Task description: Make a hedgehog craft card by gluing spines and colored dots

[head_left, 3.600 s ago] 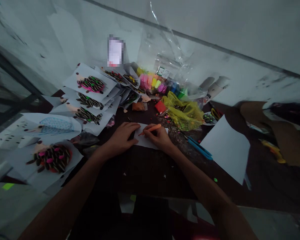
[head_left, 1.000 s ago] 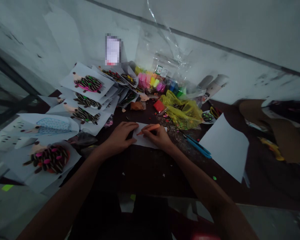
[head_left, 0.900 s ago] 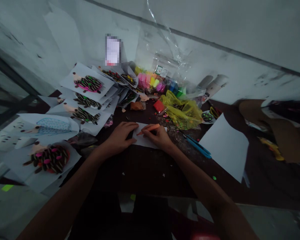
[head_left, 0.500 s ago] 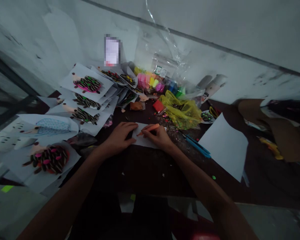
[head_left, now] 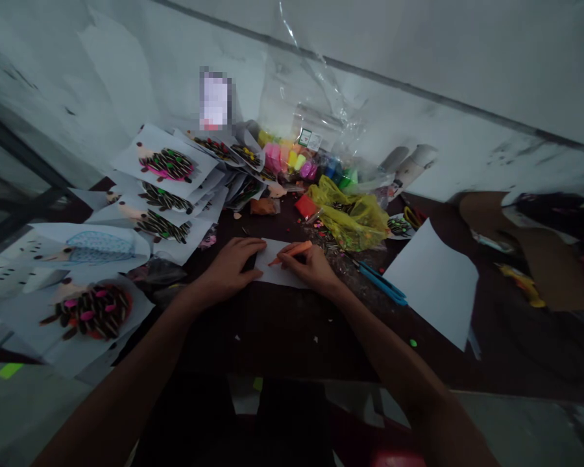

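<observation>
A small white sheet of paper [head_left: 271, 272] lies on the dark table in front of me. My left hand [head_left: 233, 264] rests on its left edge, fingers stretched out and thumb apart, holding nothing. In my right hand [head_left: 312, 267] is an orange marker [head_left: 300, 248], gripped in a pinch. The marker slants across the sheet with its tip down at the paper; any mark it makes is too small to see. Right of this hand lie blue-handled scissors [head_left: 383, 285], and beyond them a larger white sheet [head_left: 433, 285].
Papers with seed-covered hedgehogs [head_left: 168, 165] pile up at the left, one with a blue drawn hedgehog [head_left: 102, 246]. Behind are a clear bag of coloured clay [head_left: 292, 155], a yellow plastic bag [head_left: 355, 220] and a red packet [head_left: 305, 206]. Brown cardboard [head_left: 559, 272] sits at the right.
The whole view has shifted slightly. Both hands keep their places at the small sheet, with the orange marker still in the right hand; only a very slight shift of its tip shows.
</observation>
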Motion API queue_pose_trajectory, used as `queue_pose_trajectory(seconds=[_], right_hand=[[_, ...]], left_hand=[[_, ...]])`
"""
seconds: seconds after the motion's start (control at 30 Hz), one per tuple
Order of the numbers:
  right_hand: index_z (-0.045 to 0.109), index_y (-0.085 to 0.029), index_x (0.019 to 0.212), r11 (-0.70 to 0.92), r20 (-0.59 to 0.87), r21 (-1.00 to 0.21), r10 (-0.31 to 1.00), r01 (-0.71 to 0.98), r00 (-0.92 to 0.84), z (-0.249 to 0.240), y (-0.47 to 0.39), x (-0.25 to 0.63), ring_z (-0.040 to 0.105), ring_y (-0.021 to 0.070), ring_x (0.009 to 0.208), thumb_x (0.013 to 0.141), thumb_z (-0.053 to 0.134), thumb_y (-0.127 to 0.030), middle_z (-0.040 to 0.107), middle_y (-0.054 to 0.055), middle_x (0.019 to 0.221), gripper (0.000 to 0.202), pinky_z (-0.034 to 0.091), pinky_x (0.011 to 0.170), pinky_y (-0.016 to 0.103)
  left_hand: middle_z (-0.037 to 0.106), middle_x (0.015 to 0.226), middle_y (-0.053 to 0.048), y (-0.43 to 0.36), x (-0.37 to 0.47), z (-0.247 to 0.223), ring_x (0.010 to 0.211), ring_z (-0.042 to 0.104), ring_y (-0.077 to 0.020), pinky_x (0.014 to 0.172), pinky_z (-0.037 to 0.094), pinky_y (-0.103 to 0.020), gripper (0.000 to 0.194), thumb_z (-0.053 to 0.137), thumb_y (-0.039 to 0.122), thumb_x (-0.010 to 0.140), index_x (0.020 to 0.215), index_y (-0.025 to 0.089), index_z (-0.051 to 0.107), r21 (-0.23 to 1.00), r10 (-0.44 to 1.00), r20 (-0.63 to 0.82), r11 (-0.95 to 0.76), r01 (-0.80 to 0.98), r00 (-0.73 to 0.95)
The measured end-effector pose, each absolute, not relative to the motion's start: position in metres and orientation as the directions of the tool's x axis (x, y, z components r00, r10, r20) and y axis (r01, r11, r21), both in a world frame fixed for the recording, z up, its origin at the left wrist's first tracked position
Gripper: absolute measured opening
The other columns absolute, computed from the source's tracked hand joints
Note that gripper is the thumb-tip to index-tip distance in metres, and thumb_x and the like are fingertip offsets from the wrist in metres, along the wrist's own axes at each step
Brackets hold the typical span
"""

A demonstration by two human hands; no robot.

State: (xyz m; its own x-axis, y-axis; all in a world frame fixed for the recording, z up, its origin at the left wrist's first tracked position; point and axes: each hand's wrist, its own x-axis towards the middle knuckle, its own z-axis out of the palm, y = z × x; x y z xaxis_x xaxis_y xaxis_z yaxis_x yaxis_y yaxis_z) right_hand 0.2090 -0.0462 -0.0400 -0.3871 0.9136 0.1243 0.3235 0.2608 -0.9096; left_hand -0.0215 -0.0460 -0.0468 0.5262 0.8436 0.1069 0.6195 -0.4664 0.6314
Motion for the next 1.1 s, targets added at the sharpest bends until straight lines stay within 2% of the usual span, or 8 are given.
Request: queue_pose_trajectory(seconds=[0.27,0.47,0.73,0.97,1.1], right_hand=[[0.073,-0.017,0.069,0.264,0.120,-0.909,0.907,0.322,-0.404,-0.0399,-0.0449,0.2132,0.069,0.0174,0.080,0.095,0.064,-0.044,0.078,0.009,0.093,0.039,0.051,0.070,0.028],[0.073,-0.017,0.069,0.252,0.117,-0.916,0.912,0.312,-0.394,-0.0401,-0.0455,0.2143,0.069,0.0176,0.082,0.094,0.064,-0.046,0.077,0.009,0.090,0.039,0.052,0.074,0.029],[0.076,-0.017,0.072,0.255,0.124,-0.916,0.914,0.309,-0.386,-0.0397,-0.0472,0.2150,0.067,0.0160,0.081,0.094,0.064,-0.039,0.075,0.007,0.087,0.034,0.051,0.073,0.027],[0.076,-0.017,0.075,0.189,0.064,-0.921,0.936,0.341,-0.345,-0.0399,-0.0497,0.2171,0.061,0.0121,0.067,0.092,0.064,-0.046,0.074,0.006,0.089,0.036,0.046,0.060,0.024],[0.078,-0.016,0.078,0.194,0.074,-0.921,0.939,0.339,-0.337,-0.0376,-0.0509,0.2187,0.060,0.0124,0.066,0.092,0.065,-0.043,0.074,0.006,0.087,0.033,0.046,0.059,0.024]], left_hand=[[0.060,0.146,-0.013,-0.0459,-0.0213,-0.0477,0.135,0.051,-0.0329,0.119,0.036,-0.054,0.056,0.062,0.031,0.083,0.137,0.016,0.061,0.630,0.850,0.087,-0.451,0.632,0.520],[0.062,0.145,-0.012,-0.0456,-0.0211,-0.0467,0.134,0.052,-0.0336,0.117,0.037,-0.055,0.054,0.062,0.031,0.083,0.136,0.018,0.062,0.625,0.847,0.099,-0.461,0.630,0.522],[0.061,0.146,-0.012,-0.0466,-0.0212,-0.0464,0.135,0.051,-0.0331,0.118,0.036,-0.055,0.056,0.060,0.033,0.084,0.137,0.019,0.060,0.628,0.848,0.093,-0.456,0.631,0.521],[0.061,0.146,-0.011,-0.0454,-0.0219,-0.0476,0.134,0.052,-0.0339,0.116,0.038,-0.056,0.055,0.061,0.033,0.083,0.136,0.020,0.062,0.631,0.844,0.100,-0.463,0.622,0.526],[0.060,0.146,-0.013,-0.0455,-0.0221,-0.0463,0.135,0.052,-0.0344,0.117,0.037,-0.056,0.056,0.060,0.034,0.083,0.137,0.018,0.061,0.627,0.844,0.087,-0.459,0.630,0.529]])
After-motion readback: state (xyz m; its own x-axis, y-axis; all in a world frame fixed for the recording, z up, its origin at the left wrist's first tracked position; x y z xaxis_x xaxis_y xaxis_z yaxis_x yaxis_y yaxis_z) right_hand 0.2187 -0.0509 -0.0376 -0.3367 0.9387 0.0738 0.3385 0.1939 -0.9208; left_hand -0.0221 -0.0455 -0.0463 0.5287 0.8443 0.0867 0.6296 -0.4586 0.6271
